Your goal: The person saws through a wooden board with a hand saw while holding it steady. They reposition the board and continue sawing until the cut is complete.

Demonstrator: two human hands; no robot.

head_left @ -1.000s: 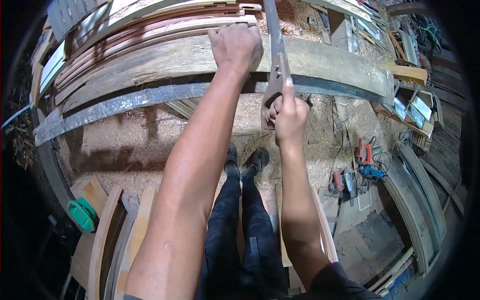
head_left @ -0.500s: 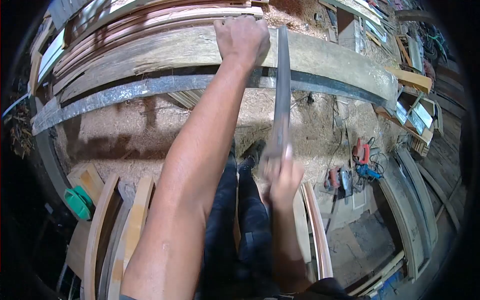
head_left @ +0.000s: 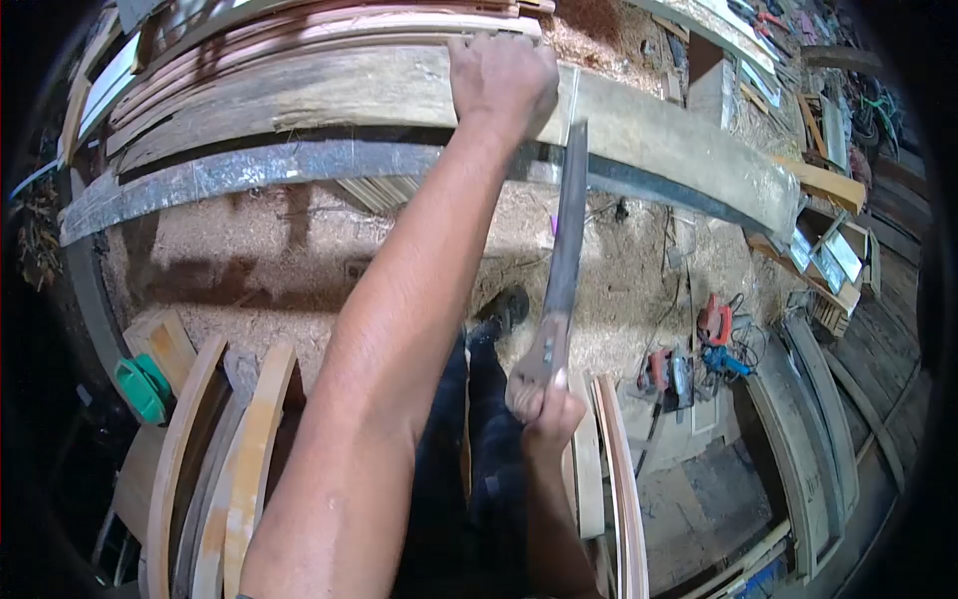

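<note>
My right hand (head_left: 547,407): fingers wrapped around handle of handsaw (head_left: 566,235) | blade tip: at near edge of plank (head_left: 669,125) | my left hand (head_left: 502,82): on plank, fingers' grip I cannot tell

Black fisheye edges ring the bright, shadowed floor (head_left: 639,275).

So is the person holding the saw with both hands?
No, only the right hand holds the saw, while the left hand is on the wooden board.
</note>
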